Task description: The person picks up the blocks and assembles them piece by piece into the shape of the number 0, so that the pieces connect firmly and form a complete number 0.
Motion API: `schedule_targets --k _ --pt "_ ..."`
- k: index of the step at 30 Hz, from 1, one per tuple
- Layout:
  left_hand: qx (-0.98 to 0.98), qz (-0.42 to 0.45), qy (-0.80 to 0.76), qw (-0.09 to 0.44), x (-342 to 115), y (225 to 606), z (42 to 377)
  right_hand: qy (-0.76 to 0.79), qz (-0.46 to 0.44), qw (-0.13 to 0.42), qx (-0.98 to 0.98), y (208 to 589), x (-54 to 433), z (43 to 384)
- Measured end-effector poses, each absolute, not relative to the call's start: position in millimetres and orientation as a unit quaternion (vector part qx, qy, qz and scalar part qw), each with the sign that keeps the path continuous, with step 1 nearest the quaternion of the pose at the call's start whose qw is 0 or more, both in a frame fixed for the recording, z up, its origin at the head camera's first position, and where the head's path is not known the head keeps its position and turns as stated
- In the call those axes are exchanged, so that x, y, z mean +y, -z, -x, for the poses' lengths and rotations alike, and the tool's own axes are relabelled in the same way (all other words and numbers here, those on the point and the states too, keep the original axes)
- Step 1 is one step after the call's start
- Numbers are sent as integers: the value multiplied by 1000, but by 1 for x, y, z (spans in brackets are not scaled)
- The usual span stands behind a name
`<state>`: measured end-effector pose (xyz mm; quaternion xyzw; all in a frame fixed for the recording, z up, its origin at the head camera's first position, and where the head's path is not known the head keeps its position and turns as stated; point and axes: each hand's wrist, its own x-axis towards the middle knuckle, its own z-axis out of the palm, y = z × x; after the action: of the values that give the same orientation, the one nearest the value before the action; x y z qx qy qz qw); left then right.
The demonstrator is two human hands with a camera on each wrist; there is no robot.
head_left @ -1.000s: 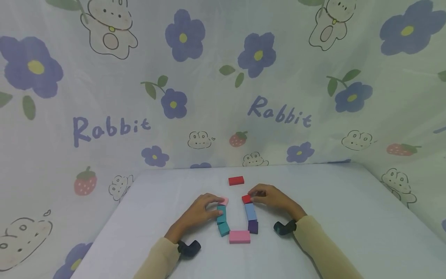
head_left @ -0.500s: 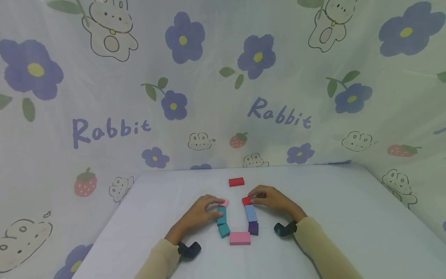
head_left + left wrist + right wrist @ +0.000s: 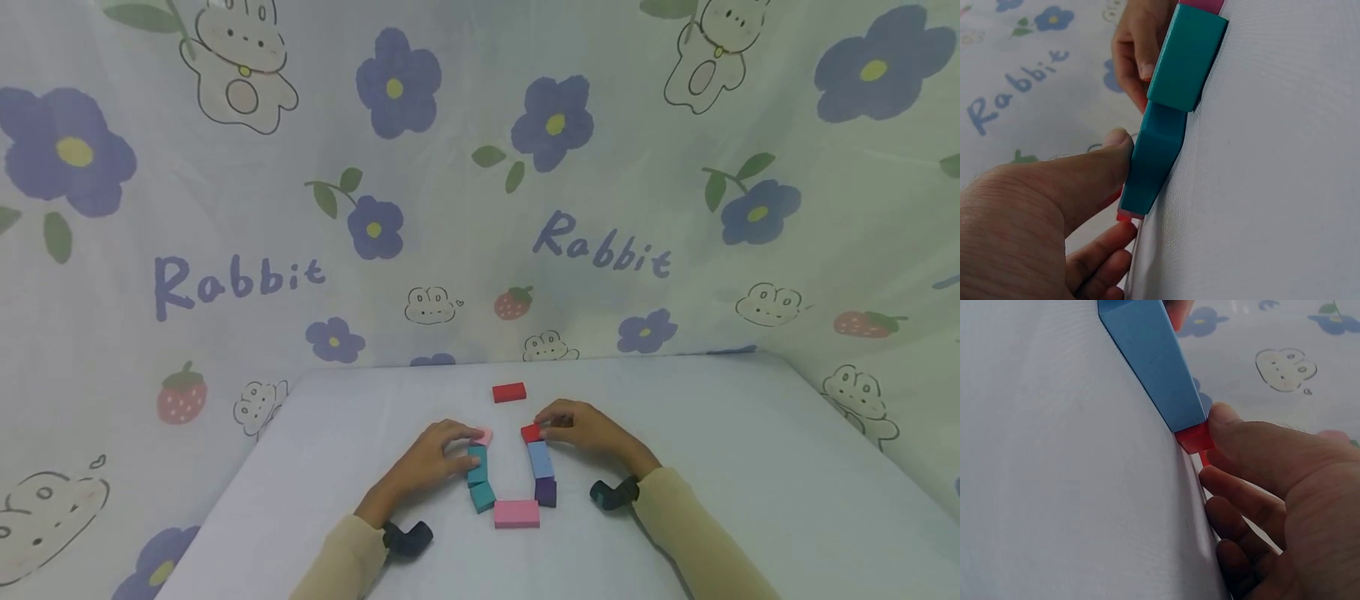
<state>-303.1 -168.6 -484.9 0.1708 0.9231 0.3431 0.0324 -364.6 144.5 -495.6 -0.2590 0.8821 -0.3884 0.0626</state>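
Note:
In the head view, my left hand (image 3: pixel 435 448) has its fingertips on a small pink block (image 3: pixel 484 436). Its thumb lies against the side of the longer teal block (image 3: pixel 477 465) right below. The left wrist view shows that thumb on the teal block's side (image 3: pixel 1154 150), the index fingertip hidden. Opposite, my right hand (image 3: pixel 581 425) pinches a small red block (image 3: pixel 531 432) between thumb and index finger. It stands at the end of a light blue block (image 3: pixel 1157 362). A second teal block (image 3: pixel 483 497) and a dark purple block (image 3: pixel 545 492) continue the two rows toward me.
A larger pink block (image 3: pixel 517 514) lies across the near end between the rows. Farther back lies a separate red block (image 3: pixel 509 392). White cloth covers the table (image 3: pixel 675 417), and a patterned curtain (image 3: pixel 465 208) hangs behind it. Each wrist wears a dark camera.

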Motion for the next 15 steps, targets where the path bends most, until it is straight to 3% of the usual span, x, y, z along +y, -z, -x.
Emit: schedule_targets --k 15 --pt "923 -184 -337 21 -169 490 306 372 246 77 892 492 144 369"
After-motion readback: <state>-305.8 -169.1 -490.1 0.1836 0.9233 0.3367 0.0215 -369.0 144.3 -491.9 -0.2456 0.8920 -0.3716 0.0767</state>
